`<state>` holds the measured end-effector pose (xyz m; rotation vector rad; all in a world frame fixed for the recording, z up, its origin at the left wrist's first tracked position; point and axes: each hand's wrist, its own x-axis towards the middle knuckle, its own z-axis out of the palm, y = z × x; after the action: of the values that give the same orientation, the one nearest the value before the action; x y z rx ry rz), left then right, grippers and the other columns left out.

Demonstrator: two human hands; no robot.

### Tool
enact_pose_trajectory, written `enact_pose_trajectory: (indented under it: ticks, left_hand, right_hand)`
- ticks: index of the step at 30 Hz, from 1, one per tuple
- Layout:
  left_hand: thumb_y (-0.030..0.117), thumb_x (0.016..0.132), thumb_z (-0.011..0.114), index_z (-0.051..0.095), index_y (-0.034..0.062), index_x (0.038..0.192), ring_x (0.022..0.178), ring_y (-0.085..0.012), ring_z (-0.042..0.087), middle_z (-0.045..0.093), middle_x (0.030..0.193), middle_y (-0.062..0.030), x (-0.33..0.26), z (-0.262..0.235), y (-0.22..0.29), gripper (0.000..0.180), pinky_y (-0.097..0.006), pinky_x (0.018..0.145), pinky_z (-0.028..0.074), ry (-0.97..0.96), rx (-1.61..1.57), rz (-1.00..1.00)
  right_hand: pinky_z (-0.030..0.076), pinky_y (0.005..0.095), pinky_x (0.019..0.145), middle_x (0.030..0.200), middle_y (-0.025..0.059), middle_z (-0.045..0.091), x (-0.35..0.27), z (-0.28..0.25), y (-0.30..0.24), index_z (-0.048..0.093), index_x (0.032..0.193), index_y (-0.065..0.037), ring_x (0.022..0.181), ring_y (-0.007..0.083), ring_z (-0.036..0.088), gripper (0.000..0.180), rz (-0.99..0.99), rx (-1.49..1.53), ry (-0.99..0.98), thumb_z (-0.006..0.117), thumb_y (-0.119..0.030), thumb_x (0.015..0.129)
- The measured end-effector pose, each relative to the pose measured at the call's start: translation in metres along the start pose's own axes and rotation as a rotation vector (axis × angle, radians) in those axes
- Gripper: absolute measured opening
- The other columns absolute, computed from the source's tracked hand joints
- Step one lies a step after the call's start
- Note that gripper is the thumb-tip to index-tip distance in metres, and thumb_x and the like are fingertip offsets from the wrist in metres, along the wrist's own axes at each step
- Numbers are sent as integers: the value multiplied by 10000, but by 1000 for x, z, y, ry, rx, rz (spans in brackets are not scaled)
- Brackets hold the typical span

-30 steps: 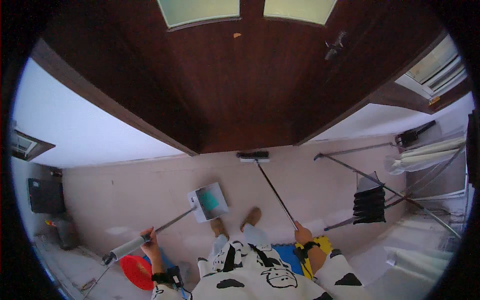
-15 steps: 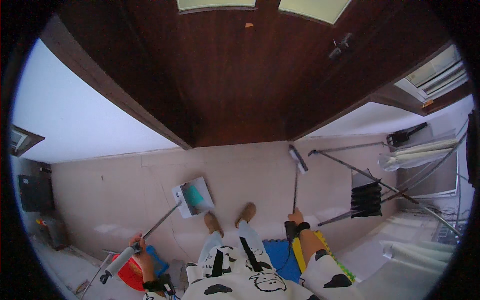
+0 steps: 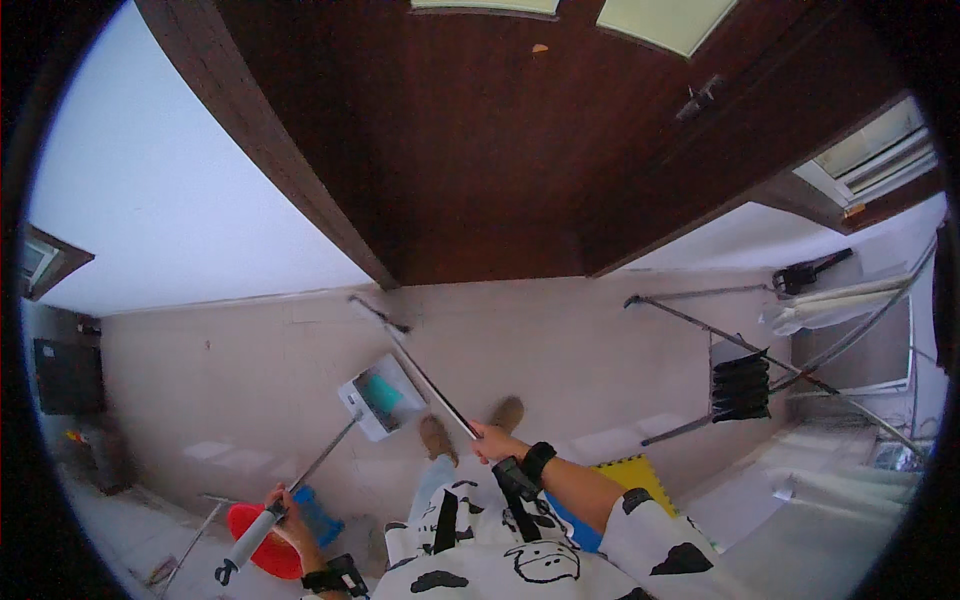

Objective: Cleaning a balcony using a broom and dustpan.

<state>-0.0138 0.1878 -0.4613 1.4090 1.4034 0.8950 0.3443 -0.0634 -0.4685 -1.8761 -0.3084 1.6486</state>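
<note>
Silver-handled broom (image 3: 432,383), wrapped by right fingers (image 3: 487,445), seems mid-sweep; left fingers (image 3: 276,496), clasping the white boxy dustpan (image 3: 360,402), should steady it.

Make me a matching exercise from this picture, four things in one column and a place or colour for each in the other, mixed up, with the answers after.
Things:
1. Broom
2. Door
3. Dustpan
4. Jagged-edged mat

Places or colours:
A. Yellow
B. Held by the left hand
C. Held by the right hand
D. Dark brown

Pairs: 1-C, 2-D, 3-B, 4-A
</note>
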Motion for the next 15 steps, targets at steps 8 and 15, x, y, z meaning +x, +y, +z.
enact_pose_trajectory:
  ticks: [8, 15]
  left_hand:
    - [207, 786, 617, 610, 119, 1033, 734, -66, 528, 606, 968, 9, 14, -9, -12, 263, -205, 527, 375, -31, 109, -164]
    - [209, 803, 599, 586, 40, 1047, 829, -104, 539, 594, 988, -35, 13, 24, 20, 298, -238, 622, 410, -110, 233, -92]
  right_hand:
    - [424, 274, 480, 700, 58, 545, -92, 19, 98, 274, 1314, -97, 534, 128, 498, 569, -140, 12, 250, 523, -191, 811]
    - [460, 308, 532, 813, 105, 571, -285, 43, 207, 240, 1336, -121, 570, 169, 526, 571, 263, -91, 612, 486, -245, 836]
